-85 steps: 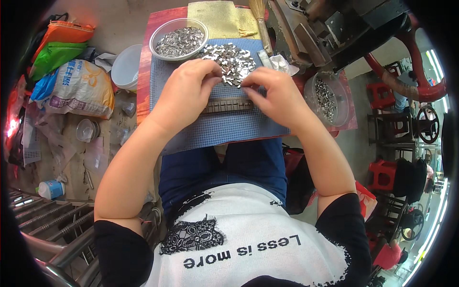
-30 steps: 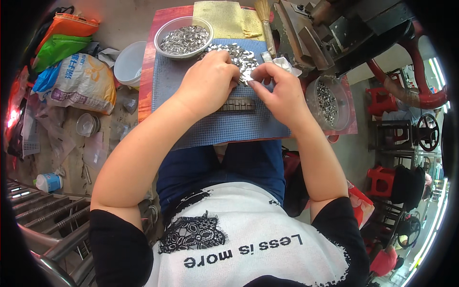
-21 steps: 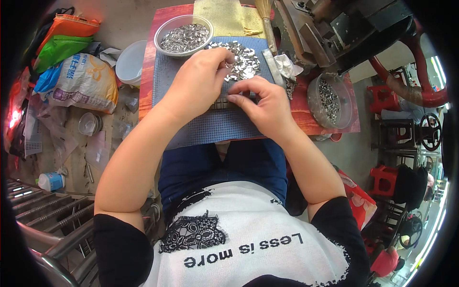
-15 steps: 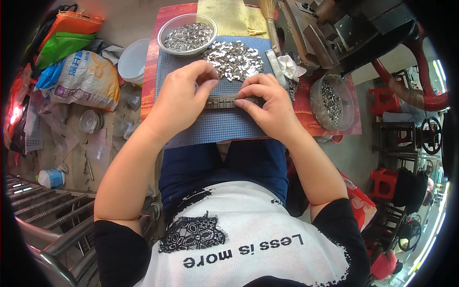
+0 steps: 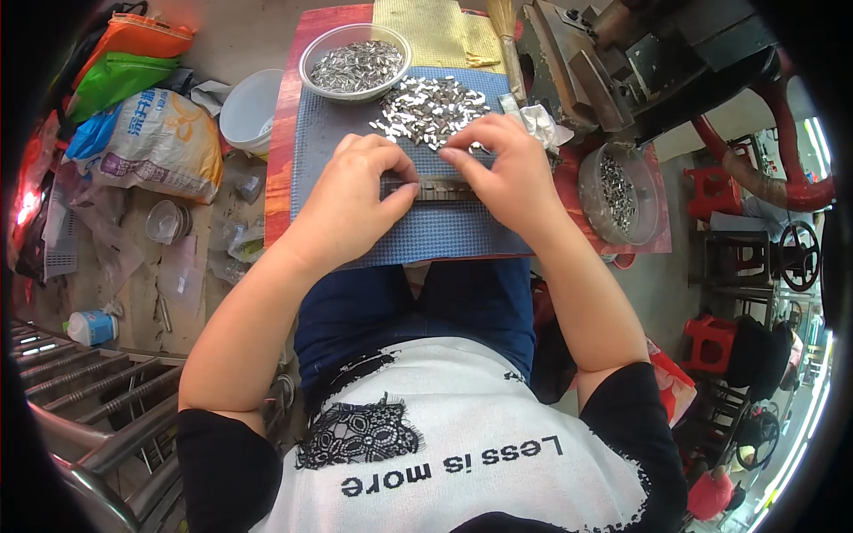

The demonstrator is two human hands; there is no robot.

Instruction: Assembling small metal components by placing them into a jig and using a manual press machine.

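Note:
A slotted metal bar [image 5: 442, 191] lies crosswise on the blue textured mat [image 5: 360, 255]. My left hand [image 5: 362, 182] bends over its left part, thumb and forefinger closed together at the slots; anything between them is too small to make out. Beyond the bar spreads a pile of small shiny metal pieces [image 5: 433, 105]. At the pile's near right edge is my right hand [image 5: 508, 169], its thumb and forefinger nearly meeting in a pinch. Whether a piece sits in that pinch is hidden. My right palm covers the bar's right end.
A white bowl of metal pieces [image 5: 355, 69] stands behind the mat's left. At the right, a clear tub [image 5: 619, 194] holds more pieces. Dark machinery [image 5: 591, 84] and a brush [image 5: 506, 53] border the far right. A white bucket [image 5: 251, 111] and printed sack [image 5: 160, 147] stand left.
My right hand has left the bar and gone up to the pile's near edge. My left hand has come right and lower, its fingertips now at the bar.

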